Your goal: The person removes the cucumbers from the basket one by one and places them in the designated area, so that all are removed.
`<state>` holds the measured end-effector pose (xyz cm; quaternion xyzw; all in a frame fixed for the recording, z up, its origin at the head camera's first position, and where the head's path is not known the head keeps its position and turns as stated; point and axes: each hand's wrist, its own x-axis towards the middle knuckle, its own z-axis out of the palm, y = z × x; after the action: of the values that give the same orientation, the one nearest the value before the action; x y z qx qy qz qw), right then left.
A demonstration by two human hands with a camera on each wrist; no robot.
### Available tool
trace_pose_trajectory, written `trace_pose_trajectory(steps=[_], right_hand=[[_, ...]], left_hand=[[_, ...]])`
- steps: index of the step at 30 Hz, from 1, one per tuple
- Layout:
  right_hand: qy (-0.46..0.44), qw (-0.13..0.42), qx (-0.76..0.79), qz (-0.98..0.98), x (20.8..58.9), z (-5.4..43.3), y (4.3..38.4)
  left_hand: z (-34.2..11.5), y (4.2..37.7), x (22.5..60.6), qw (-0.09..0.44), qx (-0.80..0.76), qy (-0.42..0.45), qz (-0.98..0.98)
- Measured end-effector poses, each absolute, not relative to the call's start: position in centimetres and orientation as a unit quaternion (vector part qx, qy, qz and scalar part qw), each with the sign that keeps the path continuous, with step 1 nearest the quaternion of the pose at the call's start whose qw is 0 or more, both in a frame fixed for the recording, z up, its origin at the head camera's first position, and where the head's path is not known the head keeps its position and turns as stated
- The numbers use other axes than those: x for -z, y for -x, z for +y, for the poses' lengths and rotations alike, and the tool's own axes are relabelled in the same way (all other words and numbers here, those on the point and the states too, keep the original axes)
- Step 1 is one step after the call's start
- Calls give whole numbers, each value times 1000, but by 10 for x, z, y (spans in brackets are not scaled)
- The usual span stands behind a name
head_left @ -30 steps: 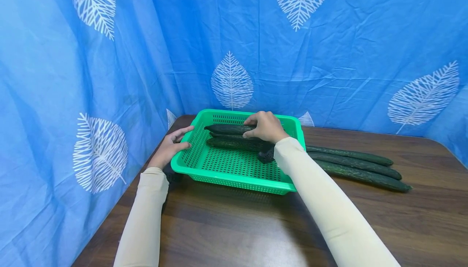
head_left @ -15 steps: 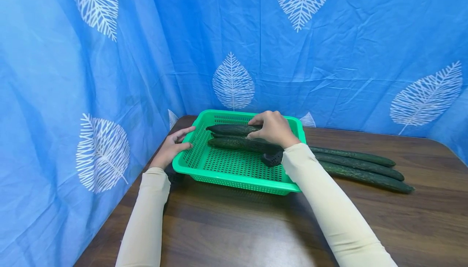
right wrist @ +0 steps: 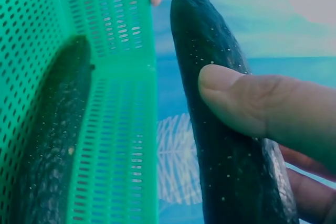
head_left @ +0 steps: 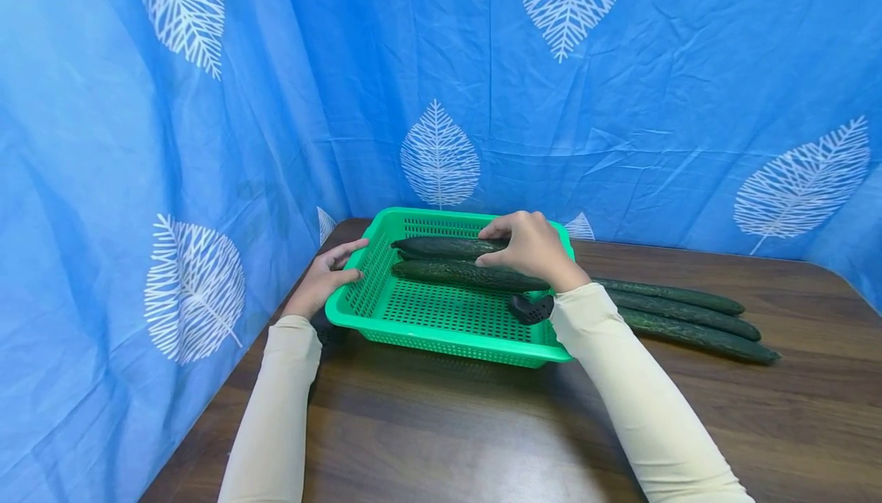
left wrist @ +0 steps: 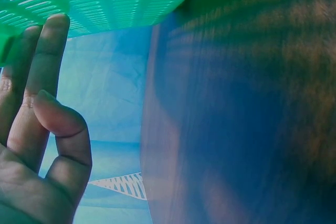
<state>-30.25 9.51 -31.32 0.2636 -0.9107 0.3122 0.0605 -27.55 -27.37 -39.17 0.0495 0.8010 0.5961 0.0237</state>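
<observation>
A green slotted plastic basket (head_left: 448, 338) stands on the wooden table, dark green cucumbers inside it. Thumb and fingers of my right hand (head_left: 534, 249) grip the rearmost cucumber (head_left: 441, 247) from above, near its right part. In the right wrist view the thumb lies across this cucumber (right wrist: 226, 166), fingers on its far side, while another cucumber (right wrist: 50, 145) lies in the basket. Just in front is a cucumber (head_left: 462, 274) along the basket floor. My left hand (head_left: 320, 281) is at the basket's left rim; its straight fingertips touch the basket wall in the left wrist view.
To the right of the basket, three more cucumbers (head_left: 689, 319) lie side by side on the table (head_left: 441, 426). A black wrist device (head_left: 532, 308) hangs below the right wrist over the basket. A blue leaf-patterned curtain (head_left: 331, 66) closes off the back and left.
My right hand has slid to the right along the rearmost cucumber, which has hardly shifted. More of the front cucumber shows now. My left hand stays at the basket's left rim.
</observation>
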Motion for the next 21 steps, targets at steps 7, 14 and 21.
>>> trace_pose_trajectory(steps=[7,14,21], right_hand=[[-281,54,-304,-909,305,106,290],[-300,59,-305,-902,302,117,280],[-303,53,-314,-898,303,130,270]], left_hand=[[-274,275,392,23,-594,-52,802],[-274,275,391,27,-595,-50,801],[-275,275,391,31,-605,-54,794]])
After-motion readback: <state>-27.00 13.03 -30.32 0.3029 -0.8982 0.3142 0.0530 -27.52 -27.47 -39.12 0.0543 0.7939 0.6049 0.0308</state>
